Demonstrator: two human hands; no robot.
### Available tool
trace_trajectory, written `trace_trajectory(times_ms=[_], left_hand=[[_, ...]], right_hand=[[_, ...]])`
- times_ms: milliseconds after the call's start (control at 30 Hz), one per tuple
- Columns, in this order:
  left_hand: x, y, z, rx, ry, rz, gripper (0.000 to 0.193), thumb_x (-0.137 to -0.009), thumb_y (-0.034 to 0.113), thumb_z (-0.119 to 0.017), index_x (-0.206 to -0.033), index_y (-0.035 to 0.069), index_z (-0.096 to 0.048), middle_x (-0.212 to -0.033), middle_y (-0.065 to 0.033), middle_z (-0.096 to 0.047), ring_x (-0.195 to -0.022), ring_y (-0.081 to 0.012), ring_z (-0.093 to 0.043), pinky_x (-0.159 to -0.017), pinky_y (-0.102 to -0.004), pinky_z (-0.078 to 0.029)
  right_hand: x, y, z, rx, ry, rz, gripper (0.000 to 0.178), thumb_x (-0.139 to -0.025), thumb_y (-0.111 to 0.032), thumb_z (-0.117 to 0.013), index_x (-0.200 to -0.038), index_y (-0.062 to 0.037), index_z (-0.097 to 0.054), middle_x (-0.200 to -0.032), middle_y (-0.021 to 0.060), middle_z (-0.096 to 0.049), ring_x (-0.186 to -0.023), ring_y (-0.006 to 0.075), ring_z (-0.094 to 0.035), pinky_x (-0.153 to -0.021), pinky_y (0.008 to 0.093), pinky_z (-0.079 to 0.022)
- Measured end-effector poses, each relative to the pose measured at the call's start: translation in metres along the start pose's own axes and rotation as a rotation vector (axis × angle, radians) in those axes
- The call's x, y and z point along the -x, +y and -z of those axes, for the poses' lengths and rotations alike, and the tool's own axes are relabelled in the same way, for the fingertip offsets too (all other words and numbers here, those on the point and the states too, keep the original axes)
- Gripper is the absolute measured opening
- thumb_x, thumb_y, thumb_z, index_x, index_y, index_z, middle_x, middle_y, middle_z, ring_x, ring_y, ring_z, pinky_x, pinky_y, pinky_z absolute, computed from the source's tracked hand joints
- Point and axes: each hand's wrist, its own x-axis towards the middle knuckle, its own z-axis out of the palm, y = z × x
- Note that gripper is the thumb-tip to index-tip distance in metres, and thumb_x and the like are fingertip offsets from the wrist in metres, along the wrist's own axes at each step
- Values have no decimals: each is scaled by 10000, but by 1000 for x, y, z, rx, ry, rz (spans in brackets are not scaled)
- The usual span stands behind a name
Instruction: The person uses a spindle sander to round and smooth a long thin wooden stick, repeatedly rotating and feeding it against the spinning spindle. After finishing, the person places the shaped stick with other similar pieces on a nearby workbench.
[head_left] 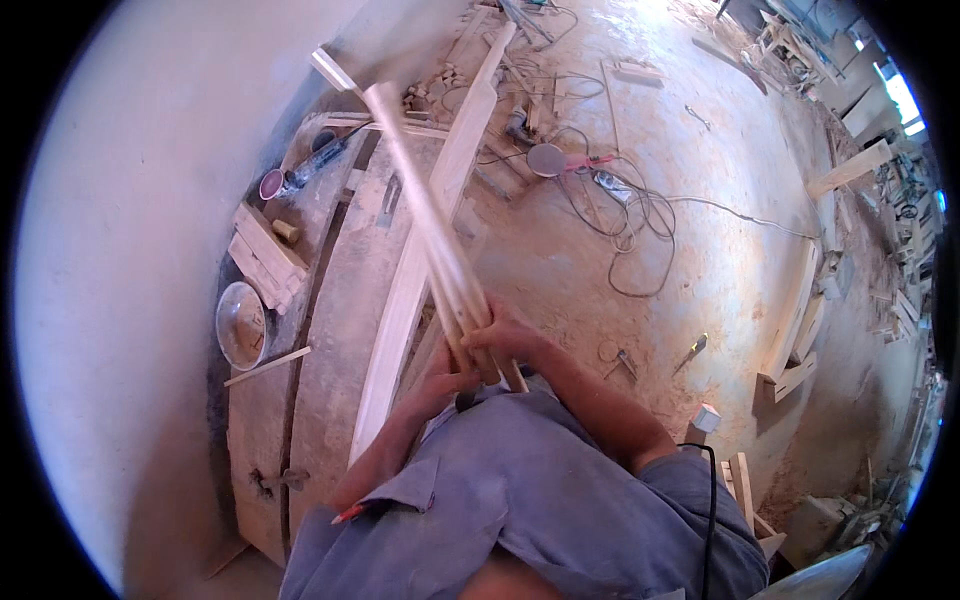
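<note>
Both my hands are closed on a long, pale wooden piece (428,205) that slants up from my waist toward the far left. Lengthwise grooves or separate strips show at its near end; I cannot tell which. My left hand (446,372) wraps its near end from the left, its fingers partly hidden. Slightly farther up, my right hand (506,335) grips it from the right. Beneath the piece, a long pale board (405,300) lies along the right side of the dusty workbench (335,340).
A round bowl (242,326), a thin stick (268,366), short wood blocks (265,262) and a dark power tool (315,165) lie on the bench. On the floor are a sanding disc (546,160), looped cables (640,290), a yellow-handled tool (697,346) and wooden frame parts (795,330).
</note>
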Motion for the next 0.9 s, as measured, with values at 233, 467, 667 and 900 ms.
trace_trajectory(times_ms=[233, 467, 667, 900], left_hand=[[-69, 7, -65, -716, -278, 38, 865, -807, 233, -808, -1472, -38, -326, -1407, -175, -513, -1287, -274, -546, -1083, -378, -454], [-136, 7, -87, -855, -367, 273, 701, -826, 257, -787, -1372, -74, -496, -1256, -222, -654, -1171, -291, -636, -1049, -387, -481], [-203, 30, -60, -600, -285, 234, 596, -896, 215, -710, -1393, -58, -523, -1277, -228, -656, -1180, -295, -643, -1025, -385, -497], [-288, 8, 55, -1032, 338, -168, 566, -890, 251, -685, -1372, -17, -560, -1271, -241, -659, -1190, -394, -630, -1036, -449, -493]], right_hand=[[58, -9, 90, -752, 15, 90, 599, -762, -94, -744, -1310, 65, -564, -1133, 170, -676, -1025, 277, -680, -908, 411, -565], [63, 16, 148, -902, 118, 66, 575, -768, -95, -728, -1283, 92, -556, -1077, 206, -663, -1007, 337, -676, -924, 456, -562], [36, 62, 235, -971, 369, -160, 596, -759, -70, -632, -1311, 129, -527, -1124, 256, -651, -1062, 419, -659, -998, 506, -532], [21, 128, 330, -866, 635, -803, 485, -754, 19, -573, -1210, 176, -525, -1039, 288, -645, -994, 472, -665, -967, 566, -551]])
